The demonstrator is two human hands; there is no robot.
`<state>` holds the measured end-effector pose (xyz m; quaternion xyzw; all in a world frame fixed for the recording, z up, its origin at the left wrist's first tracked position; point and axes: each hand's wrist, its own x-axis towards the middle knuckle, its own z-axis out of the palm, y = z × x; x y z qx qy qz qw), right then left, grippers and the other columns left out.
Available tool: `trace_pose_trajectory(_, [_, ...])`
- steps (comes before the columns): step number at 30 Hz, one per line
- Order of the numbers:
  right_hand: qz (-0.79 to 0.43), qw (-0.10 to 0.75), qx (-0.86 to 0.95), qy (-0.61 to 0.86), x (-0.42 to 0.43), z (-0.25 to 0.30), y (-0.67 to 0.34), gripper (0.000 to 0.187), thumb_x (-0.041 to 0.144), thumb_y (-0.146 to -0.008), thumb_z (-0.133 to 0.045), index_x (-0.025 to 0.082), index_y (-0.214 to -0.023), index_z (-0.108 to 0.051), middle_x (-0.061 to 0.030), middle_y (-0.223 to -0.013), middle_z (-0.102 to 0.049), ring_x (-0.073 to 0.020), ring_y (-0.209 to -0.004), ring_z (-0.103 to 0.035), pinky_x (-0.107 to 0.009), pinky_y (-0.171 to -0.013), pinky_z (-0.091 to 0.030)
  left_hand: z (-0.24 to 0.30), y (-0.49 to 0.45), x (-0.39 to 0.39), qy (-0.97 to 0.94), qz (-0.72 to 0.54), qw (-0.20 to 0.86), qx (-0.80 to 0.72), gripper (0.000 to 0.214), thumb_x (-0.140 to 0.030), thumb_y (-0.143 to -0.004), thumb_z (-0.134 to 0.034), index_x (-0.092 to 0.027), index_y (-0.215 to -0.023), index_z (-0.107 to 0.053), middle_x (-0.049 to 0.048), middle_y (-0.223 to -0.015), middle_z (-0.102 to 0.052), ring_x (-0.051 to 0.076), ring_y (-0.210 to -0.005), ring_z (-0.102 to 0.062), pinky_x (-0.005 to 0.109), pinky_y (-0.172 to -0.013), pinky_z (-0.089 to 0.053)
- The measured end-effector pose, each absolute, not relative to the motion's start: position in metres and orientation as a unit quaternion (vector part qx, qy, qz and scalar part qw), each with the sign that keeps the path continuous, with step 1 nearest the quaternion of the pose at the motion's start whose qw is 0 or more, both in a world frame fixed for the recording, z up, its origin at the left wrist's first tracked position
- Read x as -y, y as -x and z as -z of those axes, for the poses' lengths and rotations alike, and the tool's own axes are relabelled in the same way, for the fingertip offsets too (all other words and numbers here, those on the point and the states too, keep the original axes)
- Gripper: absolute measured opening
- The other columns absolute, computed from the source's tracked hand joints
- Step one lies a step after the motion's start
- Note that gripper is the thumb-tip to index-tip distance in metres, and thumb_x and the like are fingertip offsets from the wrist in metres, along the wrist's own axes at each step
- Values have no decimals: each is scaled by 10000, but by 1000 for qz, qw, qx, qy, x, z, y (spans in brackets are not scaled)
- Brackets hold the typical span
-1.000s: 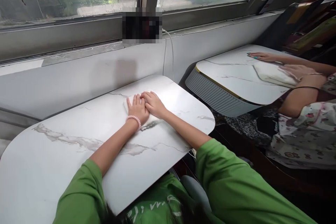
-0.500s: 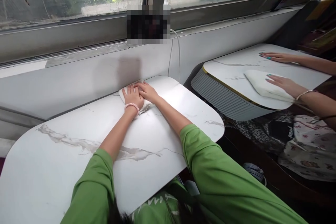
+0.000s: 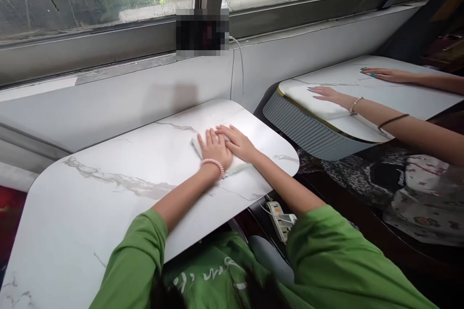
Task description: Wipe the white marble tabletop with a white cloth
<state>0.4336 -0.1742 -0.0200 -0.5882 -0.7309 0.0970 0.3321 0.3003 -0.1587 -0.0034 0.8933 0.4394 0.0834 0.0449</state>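
Observation:
A folded white cloth [image 3: 239,166] lies on the white marble-patterned tabletop [image 3: 97,212], toward its right end. My left hand [image 3: 216,150], with a pink coiled band at the wrist, presses flat on the cloth with its fingers spread. Close beside it, my right hand [image 3: 239,144] also rests flat on the cloth, fingers stretched out and almost touching the left ones. Both hands are open, and they cover much of the cloth.
At right, another person's hand [image 3: 326,94] lies on a white cloth on a second marble-patterned table [image 3: 395,94]; their other hand [image 3: 384,75] rests farther back. A power strip [image 3: 278,219] sits below my table's edge. A white cable [image 3: 242,70] hangs by the wall.
My hands have slid the cloth rightward and nearer to me, away from the wall edge. The other person's near hand has moved left with its cloth.

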Motion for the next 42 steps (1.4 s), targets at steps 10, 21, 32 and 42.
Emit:
trace_pose_trajectory(10, [-57,316,677,662,294,26,-484,460,243,-853,-386,291,-1291,-515,-60,-1405,-525,-238,-1355,-421,-552,-1158,-244,-5,-344,244,-949,-68,72,-299,587,-336,-936,-305,-40,-1438,-371,201,-1535,-287,343,-1437,-206,612,-1162,-101])
trace_pose_trajectory(21, [-45,251,711,655,276,23,-504,489,247,-855,-333,257,-1329,-456,-81,-1415,-508,-263,-1359,-405,-572,-1131,-263,-1,-362,230,-948,-73,70,-301,570,-328,-935,-312,-49,-1427,-378,199,-1527,-306,339,-1430,-225,624,-1153,-110])
trace_pose_trajectory(32, [-51,238,745,621,170,14,-521,399,258,-865,-311,232,-1218,-494,-94,-1370,-542,-267,-1327,-433,-536,-1122,-266,5,-388,147,-915,-91,66,-386,573,-306,-921,-318,-71,-1442,-360,174,-1537,-297,331,-1438,-197,608,-1157,-86])
trace_pose_trajectory(42, [-31,237,754,611,40,15,-517,442,174,-795,-344,188,-1200,-521,-119,-1295,-589,-284,-1195,-524,-518,-1079,-307,2,-386,25,-903,-85,45,-418,542,-282,-920,-291,-109,-1424,-392,141,-1520,-342,268,-1424,-245,540,-1179,-64])
